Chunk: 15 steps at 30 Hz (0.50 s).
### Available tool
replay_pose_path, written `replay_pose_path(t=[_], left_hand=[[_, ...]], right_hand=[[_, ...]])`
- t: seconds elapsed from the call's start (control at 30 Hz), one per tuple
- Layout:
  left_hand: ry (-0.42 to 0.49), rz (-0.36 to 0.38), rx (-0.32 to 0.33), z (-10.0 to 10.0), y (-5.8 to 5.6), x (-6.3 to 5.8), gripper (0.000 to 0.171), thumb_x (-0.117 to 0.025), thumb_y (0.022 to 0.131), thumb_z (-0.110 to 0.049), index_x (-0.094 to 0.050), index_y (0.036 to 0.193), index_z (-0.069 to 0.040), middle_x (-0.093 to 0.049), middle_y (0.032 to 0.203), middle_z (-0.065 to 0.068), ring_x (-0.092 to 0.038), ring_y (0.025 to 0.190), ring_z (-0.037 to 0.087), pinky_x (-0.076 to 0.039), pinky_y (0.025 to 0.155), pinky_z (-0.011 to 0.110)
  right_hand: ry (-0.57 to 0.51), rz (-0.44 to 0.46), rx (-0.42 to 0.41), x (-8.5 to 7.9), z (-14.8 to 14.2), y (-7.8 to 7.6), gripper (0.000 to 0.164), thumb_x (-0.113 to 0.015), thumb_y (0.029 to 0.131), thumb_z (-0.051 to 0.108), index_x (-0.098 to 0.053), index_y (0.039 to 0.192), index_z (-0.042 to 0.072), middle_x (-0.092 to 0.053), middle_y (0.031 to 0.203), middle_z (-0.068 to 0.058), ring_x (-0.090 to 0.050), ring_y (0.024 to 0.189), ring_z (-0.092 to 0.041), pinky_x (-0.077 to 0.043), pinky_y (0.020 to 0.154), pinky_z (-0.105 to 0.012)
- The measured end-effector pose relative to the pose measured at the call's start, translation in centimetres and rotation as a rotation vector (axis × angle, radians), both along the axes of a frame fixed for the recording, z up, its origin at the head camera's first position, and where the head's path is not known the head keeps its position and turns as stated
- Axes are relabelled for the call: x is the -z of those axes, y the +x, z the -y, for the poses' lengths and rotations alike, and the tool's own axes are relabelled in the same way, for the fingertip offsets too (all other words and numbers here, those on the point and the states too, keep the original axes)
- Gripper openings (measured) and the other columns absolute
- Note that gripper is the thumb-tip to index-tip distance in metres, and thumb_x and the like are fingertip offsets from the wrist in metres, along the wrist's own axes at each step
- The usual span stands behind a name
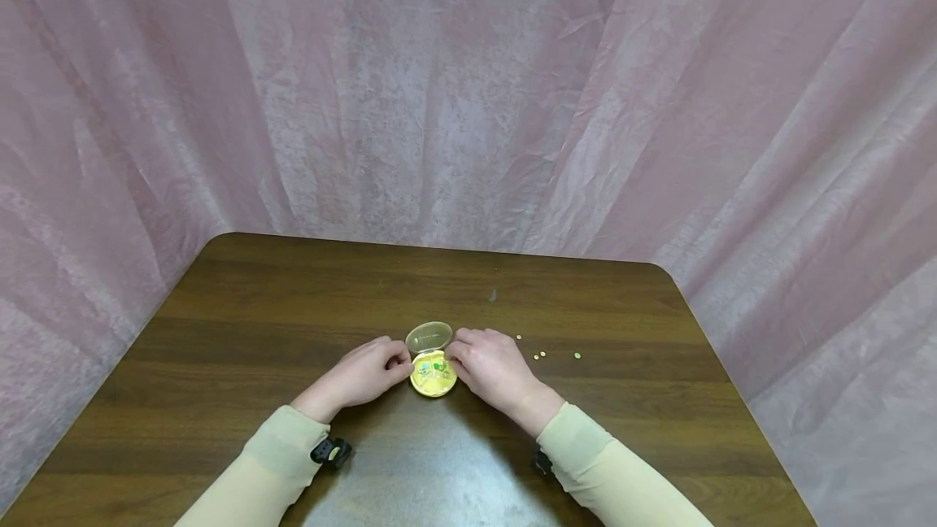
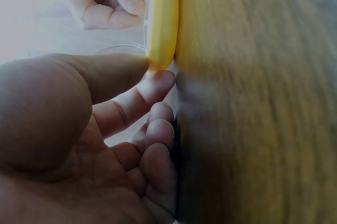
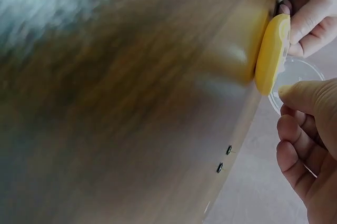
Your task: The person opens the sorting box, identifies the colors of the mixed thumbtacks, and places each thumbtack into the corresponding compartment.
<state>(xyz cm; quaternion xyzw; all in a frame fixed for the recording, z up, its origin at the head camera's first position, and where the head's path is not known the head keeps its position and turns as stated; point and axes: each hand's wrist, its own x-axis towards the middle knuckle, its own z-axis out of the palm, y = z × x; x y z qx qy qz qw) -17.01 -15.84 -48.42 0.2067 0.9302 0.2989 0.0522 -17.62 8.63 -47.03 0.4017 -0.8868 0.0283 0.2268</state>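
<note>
A round yellow pill case (image 1: 433, 385) lies on the table with its clear lid (image 1: 429, 337) hinged up at the far side. Small green and pale shapes show in its compartments. My left hand (image 1: 369, 372) pinches the near-left rim between thumb and index finger, the other fingers curled against the table. From the opposite side my right hand (image 1: 492, 368) reaches in, thumb and index fingertips drawn together at the case's edge by the lid (image 3: 297, 71). I cannot tell whether something small is between them. Yellow case wall (image 2: 164, 23) faces the left wrist view.
Several small round pills lie on the table right of my right hand, among them a greenish pill (image 1: 577, 355) and a paler pill (image 1: 519, 337). The brown wooden table (image 1: 293, 291) has rounded far corners, and a pink curtain (image 1: 439, 104) hangs behind it.
</note>
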Motion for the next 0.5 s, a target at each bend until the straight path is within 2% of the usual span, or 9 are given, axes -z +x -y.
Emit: replay_pose_path(t=[0.2, 0.5], left_hand=[[-0.003, 0.009, -0.001, 0.1, -0.2, 0.1, 0.014, -0.064, 0.094, -0.025, -0.060, 0.081, -0.024, -0.051, 0.077, -0.006, -0.048, 0.073, 0.011, -0.039, 0.066, 0.031], [-0.009, 0.000, 0.002, 0.1, -0.2, -0.2, 0.014, -0.064, 0.094, -0.026, -0.060, 0.081, -0.025, -0.051, 0.077, -0.007, -0.048, 0.073, 0.011, -0.039, 0.066, 0.030]], right_hand=[[-0.009, 0.044, 0.025, -0.3, -1.2, -0.2, 0.005, -0.072, 0.087, 0.022, -0.073, 0.091, 0.025, -0.058, 0.086, 0.013, -0.060, 0.076, -0.008, -0.046, 0.070, -0.029], [-0.041, 0.048, 0.081, -0.9, -4.5, -0.5, 0.011, -0.075, 0.085, 0.021, -0.074, 0.096, 0.022, -0.059, 0.089, 0.011, -0.061, 0.077, -0.009, -0.046, 0.068, -0.031]])
